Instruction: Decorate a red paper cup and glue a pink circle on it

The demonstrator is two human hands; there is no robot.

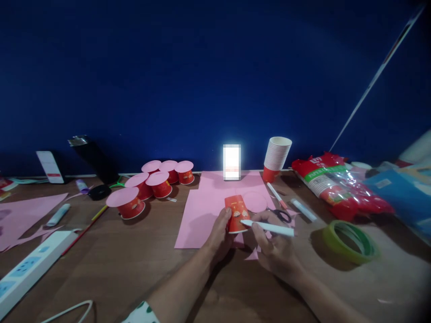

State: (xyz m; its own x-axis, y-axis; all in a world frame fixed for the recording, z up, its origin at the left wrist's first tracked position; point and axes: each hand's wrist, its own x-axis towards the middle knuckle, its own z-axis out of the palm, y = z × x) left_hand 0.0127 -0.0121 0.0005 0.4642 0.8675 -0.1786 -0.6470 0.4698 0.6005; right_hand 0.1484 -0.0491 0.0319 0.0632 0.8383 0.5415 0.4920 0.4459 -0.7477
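My left hand [221, 231] is closed round the side of a red paper cup [236, 208] with printed pictures. The cup is held upside down, its white rim at the bottom. A thick white pen [276, 228] sits in the pinched fingers of my right hand [274, 246], its narrow tip at the cup's printed side; whether it touches cannot be made out. Pink paper sheets [195, 220] lie beneath and behind the cup. Beside my right fingers are a pink paper disc [255, 202] and dark-handled scissors [283, 216], partly hidden.
Several red cups topped with pink discs [158, 178] stand left of the paper. A cup stack [276, 157], a bagged cup pack [332, 181], a tape roll [352, 241] and a clear tube [303, 210] are right. A power strip [37, 269] lies front left; a lit phone [232, 162] stands behind.
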